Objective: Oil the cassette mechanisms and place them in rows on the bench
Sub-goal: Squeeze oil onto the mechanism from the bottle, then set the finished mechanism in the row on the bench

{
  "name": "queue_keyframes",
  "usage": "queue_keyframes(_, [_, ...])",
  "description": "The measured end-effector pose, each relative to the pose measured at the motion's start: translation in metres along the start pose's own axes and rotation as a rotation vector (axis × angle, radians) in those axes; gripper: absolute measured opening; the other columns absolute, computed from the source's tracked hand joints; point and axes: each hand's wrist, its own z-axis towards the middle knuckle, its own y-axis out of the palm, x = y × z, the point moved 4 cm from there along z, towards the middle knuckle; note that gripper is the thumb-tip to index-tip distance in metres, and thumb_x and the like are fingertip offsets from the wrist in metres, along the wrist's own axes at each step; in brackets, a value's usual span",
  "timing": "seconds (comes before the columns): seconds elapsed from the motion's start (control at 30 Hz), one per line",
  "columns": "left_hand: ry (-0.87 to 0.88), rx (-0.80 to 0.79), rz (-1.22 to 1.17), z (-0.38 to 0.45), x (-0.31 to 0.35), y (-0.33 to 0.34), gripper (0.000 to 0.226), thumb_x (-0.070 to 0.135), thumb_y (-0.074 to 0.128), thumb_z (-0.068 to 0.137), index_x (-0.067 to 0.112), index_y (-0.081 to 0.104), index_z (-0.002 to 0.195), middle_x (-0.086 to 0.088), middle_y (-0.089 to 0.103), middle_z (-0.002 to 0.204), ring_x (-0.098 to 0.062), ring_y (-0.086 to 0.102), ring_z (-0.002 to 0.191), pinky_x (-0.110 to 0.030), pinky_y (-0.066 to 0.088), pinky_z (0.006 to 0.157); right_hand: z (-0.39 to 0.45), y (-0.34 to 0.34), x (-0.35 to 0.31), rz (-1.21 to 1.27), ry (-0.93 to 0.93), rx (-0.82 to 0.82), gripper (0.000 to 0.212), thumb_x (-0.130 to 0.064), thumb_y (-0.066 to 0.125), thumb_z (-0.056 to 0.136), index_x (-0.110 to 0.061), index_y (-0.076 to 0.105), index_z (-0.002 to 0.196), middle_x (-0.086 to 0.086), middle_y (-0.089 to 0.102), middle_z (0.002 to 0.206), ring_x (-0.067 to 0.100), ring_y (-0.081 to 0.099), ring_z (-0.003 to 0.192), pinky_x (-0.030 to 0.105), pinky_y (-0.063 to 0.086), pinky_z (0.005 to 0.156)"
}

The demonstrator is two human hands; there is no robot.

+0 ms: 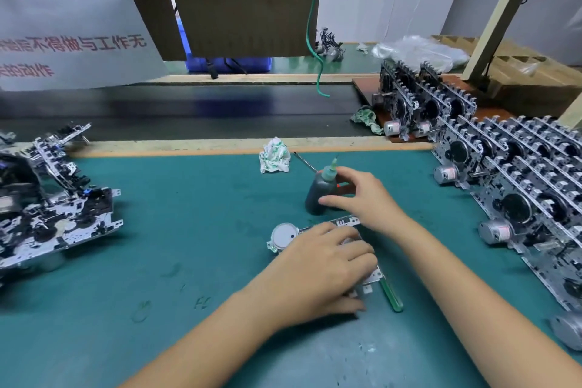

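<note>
Flat on the green bench mat, just in front of centre: one silver stamped-metal cassette mechanism with a round white flywheel, mostly covered. Pressed down on it, palm flat and fingers laid together: the left hand; whether any fingertip hooks an edge, impossible to tell. Just behind, upright and touching the right hand: one dark squeeze bottle of oil with a pale green nozzle, thumb and fingers spread loosely around its body, closing on it but not clearly clamped. Likely step: picking up the oiler. Best done by gripping low on the bottle, keeping the mechanism pinned, tipping the nozzle only over the pivots, squeezing gently to avoid drips on the mat. Half under the mechanism's near corner: one translucent green-handled tool. Behind the bottle: one thin dark metal rod and one crumpled white-and-green rag; a second such rag farther back. At left: a loose pile of unoiled mechanisms, too tangled to count. At right: finished mechanisms standing on edge in rows, several rows visible, exact number unclear.
</note>
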Motion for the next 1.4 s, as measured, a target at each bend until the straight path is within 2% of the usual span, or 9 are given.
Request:
queue_keyframes(0.1, [-0.008,-0.045,-0.109,-0.006,-0.003,0.005,0.037,0.046,0.071,0.079,0.015,0.053,0.085,-0.001,0.062,0.104,-0.022,0.056,0.1,-0.034,0.044,0.086,0.002,-0.001,-0.002,0.022,0.016,-0.047,0.04,-0.013,0.08,0.073,-0.028,0.062,0.106,-0.007,0.069,0.099,0.012,0.065,0.096,0.029,0.05,0.09])
queue_keyframes(0.23, [-0.069,0.055,-0.027,-0.028,-0.012,0.006,0.064,0.066,0.07,0.067,0.023,0.055,0.112,0.0,0.053,0.134,-0.018,0.044,0.129,-0.037,0.027,0.111,-0.011,0.001,-0.006,-0.111,0.023,-0.061,0.056,-0.018,0.075,0.079,-0.023,0.052,0.13,-0.004,0.061,0.12,0.012,0.056,0.11,0.035,0.045,0.098])
queue_keyframes(0.37, [-0.333,0.092,-0.246,-0.064,-0.042,0.003,0.106,0.08,0.068,0.051,0.045,0.023,0.141,0.012,0.016,0.155,-0.01,0.015,0.144,-0.032,0.012,0.118,-0.045,-0.008,-0.006,-0.161,0.008,0.051,0.049,-0.029,0.068,0.084,-0.035,0.047,0.128,-0.013,0.051,0.124,0.005,0.048,0.115,0.03,0.039,0.099])
queue_keyframes(0.47, [-0.498,-0.009,-0.447,-0.081,-0.058,0.01,0.122,0.08,0.071,0.044,0.063,-0.005,0.137,0.038,-0.004,0.147,0.01,0.006,0.139,-0.018,0.012,0.114,-0.066,-0.012,-0.005,-0.01,0.03,0.131,0.036,-0.026,0.066,0.085,-0.04,0.049,0.113,-0.014,0.055,0.117,-0.001,0.05,0.11,0.026,0.04,0.096])
queue_keyframes(0.6, [-0.513,-0.003,-0.539,-0.082,-0.059,0.017,0.108,0.074,0.071,0.052,0.071,-0.002,0.131,0.042,0.019,0.14,0.018,0.023,0.129,-0.014,0.023,0.109,-0.079,-0.011,-0.003,0.112,0.03,0.257,0.027,-0.015,0.065,0.086,-0.037,0.057,0.101,-0.012,0.061,0.109,-0.004,0.053,0.104,0.024,0.044,0.092])
queue_keyframes(0.8, [-0.508,0.053,-0.479,-0.079,-0.053,0.016,0.096,0.055,0.071,0.059,0.065,0.009,0.131,0.036,0.03,0.135,0.015,0.032,0.123,-0.016,0.027,0.104,-0.088,-0.006,0.005,0.141,0.058,0.32,0.019,-0.015,0.064,0.087,-0.031,0.063,0.096,-0.017,0.064,0.102,-0.003,0.057,0.097,0.019,0.044,0.087])
queue_keyframes(0.97, [-0.528,0.047,-0.503,-0.078,-0.052,0.017,0.1,0.051,0.074,0.059,0.061,0.009,0.134,0.037,0.026,0.135,0.013,0.031,0.125,-0.016,0.027,0.105,-0.088,-0.01,0.01,0.162,0.082,0.345,0.016,-0.014,0.063,0.088,-0.029,0.064,0.095,-0.013,0.065,0.1,-0.003,0.058,0.096,0.013,0.043,0.083])
queue_keyframes(1.13, [-0.566,0.024,-0.519,-0.075,-0.048,0.02,0.12,0.065,0.075,0.051,0.059,-0.007,0.139,0.043,0.015,0.134,0.018,0.021,0.126,-0.005,0.019,0.103,-0.088,-0.008,0.01,0.15,0.085,0.33,0.015,-0.015,0.063,0.088,-0.029,0.064,0.094,-0.014,0.064,0.099,-0.004,0.058,0.094,0.014,0.043,0.083])
queue_keyframes(1.4, [-0.567,0.107,-0.446,-0.071,-0.044,0.022,0.106,0.064,0.072,0.055,0.051,0.01,0.139,0.036,0.025,0.135,0.018,0.025,0.122,-0.008,0.019,0.103,-0.089,-0.008,0.01,0.12,0.07,0.346,0.017,-0.016,0.062,0.089,-0.033,0.063,0.091,-0.019,0.063,0.096,-0.006,0.057,0.091,0.004,0.039,0.078])
